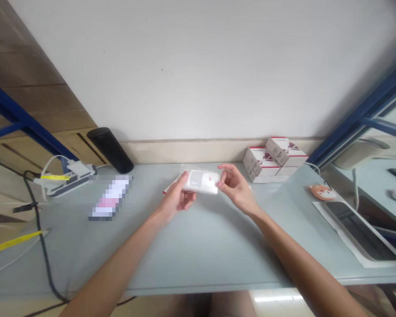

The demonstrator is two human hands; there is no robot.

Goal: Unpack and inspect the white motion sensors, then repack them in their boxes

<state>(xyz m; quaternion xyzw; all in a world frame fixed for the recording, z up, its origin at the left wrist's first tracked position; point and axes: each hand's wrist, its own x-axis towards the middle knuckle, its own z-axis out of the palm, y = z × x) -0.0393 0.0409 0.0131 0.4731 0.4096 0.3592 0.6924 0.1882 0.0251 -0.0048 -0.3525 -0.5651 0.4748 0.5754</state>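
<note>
A white device [203,181] with a pale grey window and a small red mark is held above the middle of the table, with what looks like clear plastic film around it. My left hand [180,193] is closed around its left end, thumb on top. At the right end, my right hand [234,186] pinches the device's edge or its film between thumb and finger; I cannot tell which. Partly hidden behind my left hand is a flat white thing with a red edge [166,189].
Several white-and-red boxes [267,171] are stacked at the back right. A black cylinder [110,149], a power strip [71,178] and a blurred-out phone [110,198] stand or lie left. On the right are an orange animal-face item [322,192] and a dark tablet-like slab [359,231].
</note>
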